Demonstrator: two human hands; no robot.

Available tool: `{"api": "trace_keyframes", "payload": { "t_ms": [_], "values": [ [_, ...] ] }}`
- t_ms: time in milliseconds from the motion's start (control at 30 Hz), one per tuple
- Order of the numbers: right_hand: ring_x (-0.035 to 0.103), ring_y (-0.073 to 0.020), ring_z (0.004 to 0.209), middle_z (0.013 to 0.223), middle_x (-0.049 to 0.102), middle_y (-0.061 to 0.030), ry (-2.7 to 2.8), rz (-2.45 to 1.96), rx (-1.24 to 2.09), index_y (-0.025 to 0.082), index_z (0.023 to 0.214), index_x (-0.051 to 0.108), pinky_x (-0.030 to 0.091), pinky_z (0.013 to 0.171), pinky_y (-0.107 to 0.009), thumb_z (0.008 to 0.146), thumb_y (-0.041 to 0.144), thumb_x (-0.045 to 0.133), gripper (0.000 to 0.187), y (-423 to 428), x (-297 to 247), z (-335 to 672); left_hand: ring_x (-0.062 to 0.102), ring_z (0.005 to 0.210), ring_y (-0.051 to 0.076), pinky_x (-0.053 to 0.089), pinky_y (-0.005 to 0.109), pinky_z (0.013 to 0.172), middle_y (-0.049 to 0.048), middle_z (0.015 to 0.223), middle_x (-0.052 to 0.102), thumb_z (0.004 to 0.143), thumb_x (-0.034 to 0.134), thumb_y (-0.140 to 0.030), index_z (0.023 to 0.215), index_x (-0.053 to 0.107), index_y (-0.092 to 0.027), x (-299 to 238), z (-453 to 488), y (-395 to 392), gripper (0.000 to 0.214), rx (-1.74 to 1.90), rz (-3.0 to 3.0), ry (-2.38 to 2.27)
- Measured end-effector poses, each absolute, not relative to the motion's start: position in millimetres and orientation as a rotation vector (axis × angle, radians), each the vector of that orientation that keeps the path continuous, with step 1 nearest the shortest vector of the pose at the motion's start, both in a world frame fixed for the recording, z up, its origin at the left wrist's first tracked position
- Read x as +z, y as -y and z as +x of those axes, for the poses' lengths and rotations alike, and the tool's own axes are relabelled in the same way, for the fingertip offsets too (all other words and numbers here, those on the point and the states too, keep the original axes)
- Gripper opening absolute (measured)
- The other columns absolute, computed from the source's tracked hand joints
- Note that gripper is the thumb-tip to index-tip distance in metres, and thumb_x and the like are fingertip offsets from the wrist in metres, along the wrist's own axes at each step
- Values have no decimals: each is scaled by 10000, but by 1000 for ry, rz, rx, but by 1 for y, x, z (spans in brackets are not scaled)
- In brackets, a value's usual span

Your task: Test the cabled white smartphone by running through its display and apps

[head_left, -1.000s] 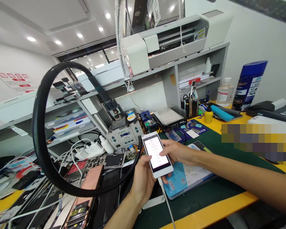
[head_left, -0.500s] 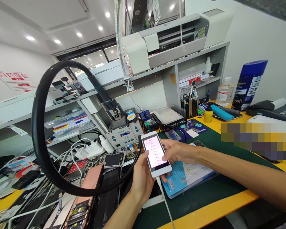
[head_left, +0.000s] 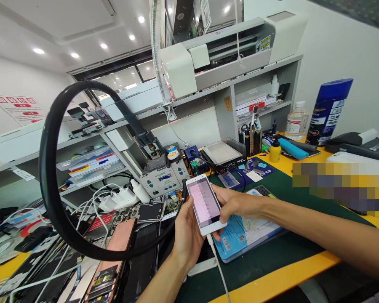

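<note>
A white smartphone (head_left: 205, 206) is held upright and tilted above the bench, its pinkish screen lit with a list of text too small to read. My left hand (head_left: 187, 231) wraps its left edge and lower back. From the right, my right hand (head_left: 232, 205) grips the other edge, the thumb near the lower right corner of the screen and fingers behind. A white charging cable (head_left: 219, 263) is plugged into the bottom of the phone and runs down over the bench edge. Beneath the hands lies a blue and white package (head_left: 232, 242) on the green mat (head_left: 303, 248).
A thick black hose (head_left: 46, 168) loops on the left from a hot-air rework station (head_left: 164, 179). Dismantled phone parts and a pink-copper phone back (head_left: 121, 240) crowd the left. Behind stand a flat heating plate (head_left: 222, 151), a yellow bottle (head_left: 275, 151) and a blue spray can (head_left: 330, 111).
The right thumb has shifted from over the screen down to its lower right corner. The screen has turned from bright white-pink to a dimmer pink with a diagonal shade. Both hands keep their hold.
</note>
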State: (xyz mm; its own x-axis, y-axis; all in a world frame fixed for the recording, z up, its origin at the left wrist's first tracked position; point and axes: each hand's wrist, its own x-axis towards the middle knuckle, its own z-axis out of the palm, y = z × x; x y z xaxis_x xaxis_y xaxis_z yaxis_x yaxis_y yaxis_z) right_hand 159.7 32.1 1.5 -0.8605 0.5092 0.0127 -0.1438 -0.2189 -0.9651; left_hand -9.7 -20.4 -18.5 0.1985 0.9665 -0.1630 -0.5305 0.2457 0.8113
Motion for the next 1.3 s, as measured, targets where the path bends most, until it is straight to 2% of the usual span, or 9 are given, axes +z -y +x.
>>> {"api": "trace_keyframes", "payload": {
  "t_ms": [267,467,667,867,1033,1167,1300],
  "values": [
    [645,-149,521,721,666,24,1595,-619,2049,186,1273,376,515,577,-279,659,59,626,675,-29,6,157,665,827,213,545,272,607,89,1081,667,955,466,-438,1332,513,-159,-17,-8,21,471,1172,699,-770],
    [660,-167,582,826,709,-43,1548,-663,2030,189,1271,408,516,551,-279,706,105,606,604,-33,-1,156,671,812,208,551,277,615,91,1089,663,960,457,-441,1331,517,-165,-17,-9,21,466,1147,716,-750],
    [658,-180,583,743,679,-17,1384,-715,2067,190,1182,498,498,492,-259,584,82,491,608,-35,-1,155,677,802,221,552,288,605,95,1035,677,958,449,-452,1339,508,-158,-14,-7,22,485,1133,705,-756],
    [641,-146,522,814,702,-27,1541,-741,1982,192,1189,486,517,518,-266,716,147,621,494,-32,0,156,681,770,217,556,297,596,83,994,689,950,469,-429,1326,523,-164,-12,-7,23,463,1127,691,-793],
    [645,-149,532,754,681,1,1513,-681,2013,204,1190,486,522,518,-256,690,103,579,519,-33,-1,157,684,770,222,560,305,600,86,988,692,951,464,-430,1284,552,-147,-12,-7,23,445,1125,696,-791],
    [660,-157,574,828,683,-27,1523,-740,1982,193,1163,501,517,502,-253,743,190,635,442,-34,-2,157,687,779,226,557,298,596,96,994,693,946,478,-430,1293,538,-144,-13,-8,23,454,1122,719,-781],
    [668,-164,619,882,687,-37,1532,-759,1956,182,1194,486,516,504,-246,683,112,647,540,-33,-1,157,690,800,231,555,289,595,103,1028,689,938,502,-411,1326,508,-149,-13,-8,22,469,1126,726,-775]
  ]
}}
